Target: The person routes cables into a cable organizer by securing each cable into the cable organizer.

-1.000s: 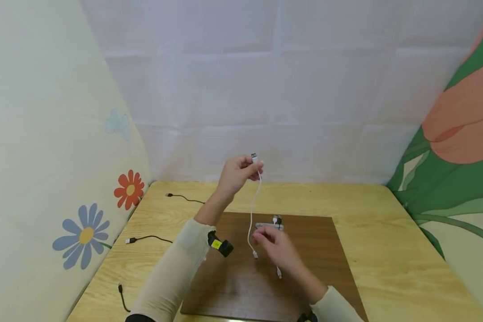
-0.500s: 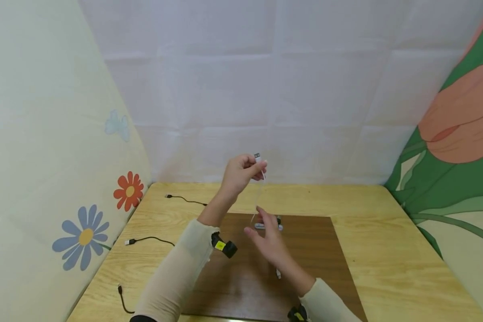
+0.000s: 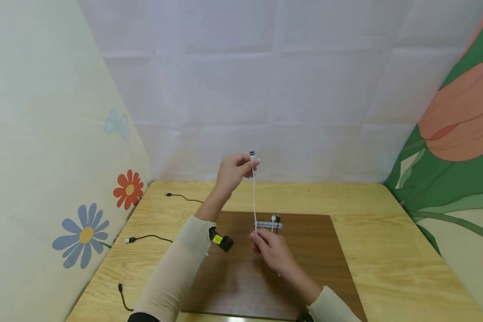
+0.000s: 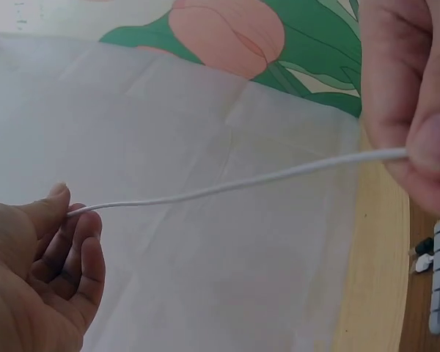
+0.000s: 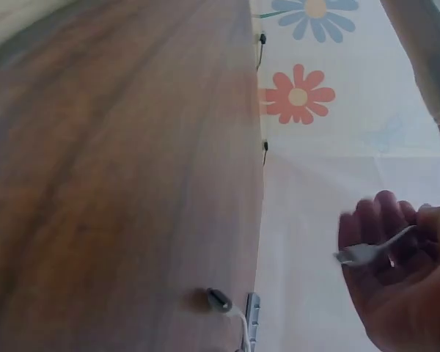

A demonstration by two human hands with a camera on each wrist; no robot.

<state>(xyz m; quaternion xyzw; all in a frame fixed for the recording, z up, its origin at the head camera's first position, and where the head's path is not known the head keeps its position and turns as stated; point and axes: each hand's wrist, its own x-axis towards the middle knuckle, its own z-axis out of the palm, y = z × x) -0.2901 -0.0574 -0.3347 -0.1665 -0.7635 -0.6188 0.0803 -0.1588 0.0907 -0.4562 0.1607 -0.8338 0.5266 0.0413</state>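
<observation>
A white USB cable (image 3: 254, 197) runs nearly straight between my two hands, above the brown board (image 3: 225, 286). My left hand (image 3: 232, 172) pinches its top end just below the USB plug (image 3: 252, 155), which points up. Lower down, my right hand (image 3: 271, 248) holds the other end between thumb and fingers. In the right wrist view the small connector (image 5: 359, 254) sticks out from that hand. Behind the right hand lies a grey cable holder (image 3: 261, 224) with a white plug (image 3: 273, 218) and a black plug (image 3: 278, 219) seated in it.
Several black cables lie on the left of the wooden table, among them a far cable (image 3: 185, 197), a middle cable (image 3: 153, 236) and a near cable (image 3: 122, 297). A cable's metal connector (image 5: 220, 299) shows over the board. Patterned cloths and a white cloth (image 3: 225, 89) enclose the table.
My right hand reached up toward the hanging cable, then came down and now grips its lower end. The cable is straightened. My left hand keeps its pinch and has shifted slightly left.
</observation>
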